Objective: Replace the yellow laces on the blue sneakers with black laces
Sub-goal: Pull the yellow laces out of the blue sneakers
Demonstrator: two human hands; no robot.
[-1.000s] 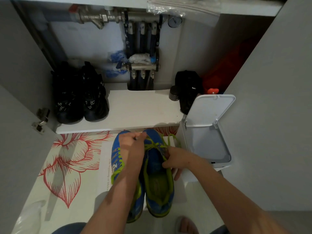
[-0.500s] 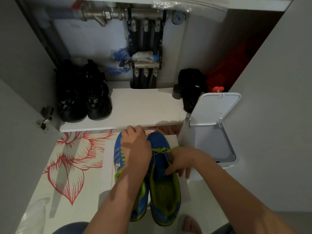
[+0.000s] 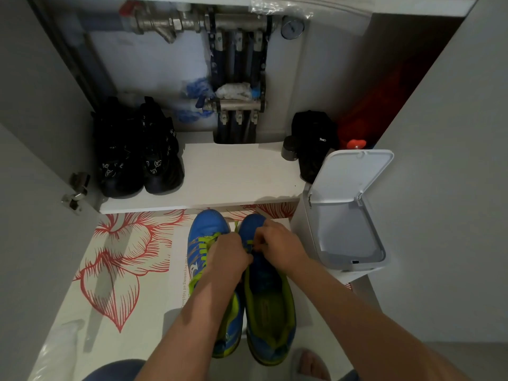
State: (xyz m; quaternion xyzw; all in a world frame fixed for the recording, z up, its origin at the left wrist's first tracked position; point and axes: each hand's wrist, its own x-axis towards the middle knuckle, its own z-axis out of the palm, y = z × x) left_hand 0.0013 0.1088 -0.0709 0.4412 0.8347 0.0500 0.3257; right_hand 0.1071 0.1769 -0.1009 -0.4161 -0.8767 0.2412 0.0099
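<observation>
Two blue sneakers stand side by side on the floor, toes pointing away from me. The left sneaker (image 3: 204,235) still carries its yellow lace (image 3: 204,243) through the eyelets. On the right sneaker (image 3: 268,306) only a short stretch of yellow lace (image 3: 249,244) shows near the toe, and its tongue area lies open. My left hand (image 3: 228,257) and my right hand (image 3: 277,247) meet over the right sneaker's front, both pinching that lace. No black laces are in view.
A white bin (image 3: 346,215) with its lid up stands just right of the sneakers. A pair of black shoes (image 3: 137,158) sits on the low white shelf (image 3: 233,177) ahead, with pipes behind. A flower-patterned mat (image 3: 118,259) covers the floor left.
My left hand has slid off the left sneaker's toe toward the right sneaker's front. My right hand moved forward to meet it at the lace. The view shifted slightly.
</observation>
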